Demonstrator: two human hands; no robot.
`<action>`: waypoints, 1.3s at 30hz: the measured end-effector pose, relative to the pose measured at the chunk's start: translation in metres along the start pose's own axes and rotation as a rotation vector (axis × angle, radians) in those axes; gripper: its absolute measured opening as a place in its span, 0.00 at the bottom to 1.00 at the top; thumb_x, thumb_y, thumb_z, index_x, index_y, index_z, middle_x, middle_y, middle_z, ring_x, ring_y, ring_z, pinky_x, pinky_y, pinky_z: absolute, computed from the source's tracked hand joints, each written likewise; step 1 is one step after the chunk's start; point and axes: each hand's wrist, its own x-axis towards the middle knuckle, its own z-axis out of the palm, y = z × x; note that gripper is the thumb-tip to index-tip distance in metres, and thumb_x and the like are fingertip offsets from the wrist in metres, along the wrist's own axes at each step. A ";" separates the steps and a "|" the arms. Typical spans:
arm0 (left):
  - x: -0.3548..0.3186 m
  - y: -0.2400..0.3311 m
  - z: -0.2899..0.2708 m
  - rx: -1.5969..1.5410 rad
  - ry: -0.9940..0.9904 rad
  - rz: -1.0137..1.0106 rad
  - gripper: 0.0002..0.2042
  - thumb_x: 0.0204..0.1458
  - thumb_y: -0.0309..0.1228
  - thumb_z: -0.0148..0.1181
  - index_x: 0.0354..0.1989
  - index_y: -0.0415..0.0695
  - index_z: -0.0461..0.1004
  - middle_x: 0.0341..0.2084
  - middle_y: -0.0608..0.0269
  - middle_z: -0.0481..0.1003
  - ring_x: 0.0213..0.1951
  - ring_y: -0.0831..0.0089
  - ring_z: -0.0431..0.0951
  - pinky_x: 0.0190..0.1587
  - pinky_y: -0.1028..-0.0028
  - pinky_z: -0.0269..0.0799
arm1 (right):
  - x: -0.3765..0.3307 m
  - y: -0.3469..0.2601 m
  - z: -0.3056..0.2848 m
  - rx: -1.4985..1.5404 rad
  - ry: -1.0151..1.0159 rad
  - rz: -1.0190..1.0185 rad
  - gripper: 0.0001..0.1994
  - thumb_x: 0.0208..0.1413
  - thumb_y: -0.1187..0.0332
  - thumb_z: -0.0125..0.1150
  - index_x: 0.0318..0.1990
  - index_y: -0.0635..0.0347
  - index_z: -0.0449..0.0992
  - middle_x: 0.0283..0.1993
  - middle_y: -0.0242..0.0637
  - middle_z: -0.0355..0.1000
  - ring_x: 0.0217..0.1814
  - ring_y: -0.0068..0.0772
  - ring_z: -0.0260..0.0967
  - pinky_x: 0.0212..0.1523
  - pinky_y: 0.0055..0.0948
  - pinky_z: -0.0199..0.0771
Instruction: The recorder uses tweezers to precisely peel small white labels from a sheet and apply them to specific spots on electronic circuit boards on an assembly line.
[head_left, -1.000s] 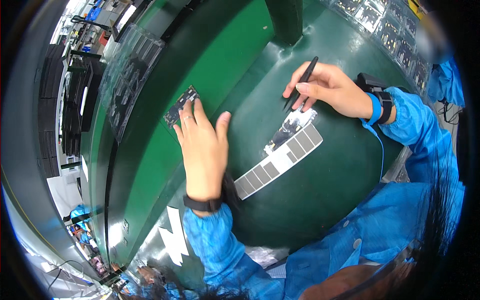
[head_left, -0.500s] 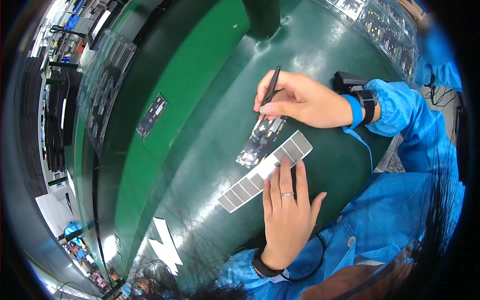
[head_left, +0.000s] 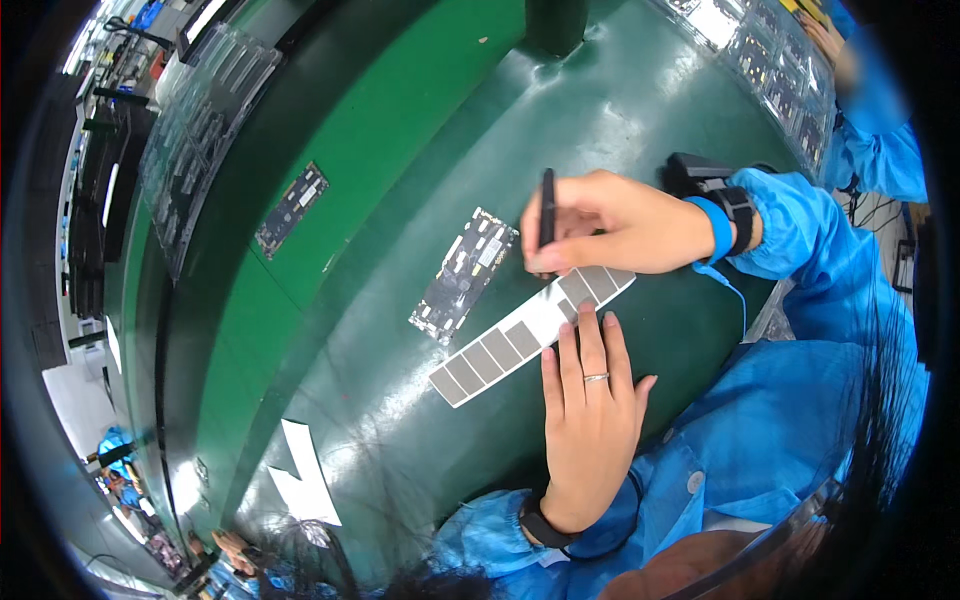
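Note:
My left hand (head_left: 592,420) lies flat, fingers stretched out, with its fingertips on the lower edge of a white strip of grey rectangular stickers (head_left: 487,358). Bare white backing shows in the middle of the strip. Above the strip's right part, my right hand (head_left: 610,222) is closed around slim black tweezers (head_left: 547,208). Their lower tip is at the strip's upper edge, and I cannot make out whether it holds anything. Left of that hand, a long black circuit board (head_left: 463,278) rests on the green table beside the strip.
Another circuit board (head_left: 292,210) lies on the brighter green band further left. White paper scraps (head_left: 308,480) are at the lower left. Clear trays of boards (head_left: 775,75) stand at the far right, near a co-worker's blue sleeve (head_left: 880,150). A dark post (head_left: 556,25) rises at the back.
My right hand has moved from over the circuit board down to the strip, with the tweezers now more upright. The board beside the strip appears further left. My left hand remains on the strip.

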 end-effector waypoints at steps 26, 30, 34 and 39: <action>0.008 -0.002 0.007 0.096 0.092 -0.004 0.36 0.54 0.48 0.70 0.66 0.36 0.71 0.68 0.38 0.65 0.62 0.44 0.72 0.66 0.51 0.67 | 0.014 -0.005 -0.019 -0.070 0.054 -0.099 0.08 0.69 0.68 0.65 0.46 0.63 0.77 0.39 0.32 0.79 0.40 0.20 0.77 0.39 0.21 0.77; 0.014 -0.005 -0.009 0.047 0.144 -0.079 0.35 0.55 0.47 0.70 0.66 0.36 0.71 0.66 0.42 0.67 0.59 0.46 0.72 0.65 0.47 0.65 | 0.060 -0.015 -0.036 -0.184 -0.035 -0.198 0.08 0.69 0.65 0.65 0.44 0.62 0.77 0.39 0.31 0.78 0.40 0.20 0.76 0.39 0.23 0.77; 0.050 -0.042 -0.004 0.226 0.314 -0.116 0.36 0.58 0.53 0.65 0.66 0.37 0.71 0.67 0.45 0.67 0.64 0.48 0.71 0.68 0.49 0.66 | 0.097 -0.014 -0.042 -0.244 -0.213 -0.128 0.08 0.69 0.67 0.65 0.47 0.62 0.76 0.42 0.32 0.77 0.40 0.20 0.77 0.40 0.22 0.77; 0.047 -0.046 -0.003 0.185 0.235 -0.140 0.38 0.58 0.54 0.65 0.67 0.36 0.70 0.68 0.45 0.66 0.65 0.47 0.69 0.69 0.47 0.66 | 0.101 -0.011 -0.042 -0.257 -0.235 -0.040 0.08 0.69 0.66 0.65 0.45 0.61 0.76 0.38 0.29 0.77 0.38 0.18 0.75 0.38 0.22 0.76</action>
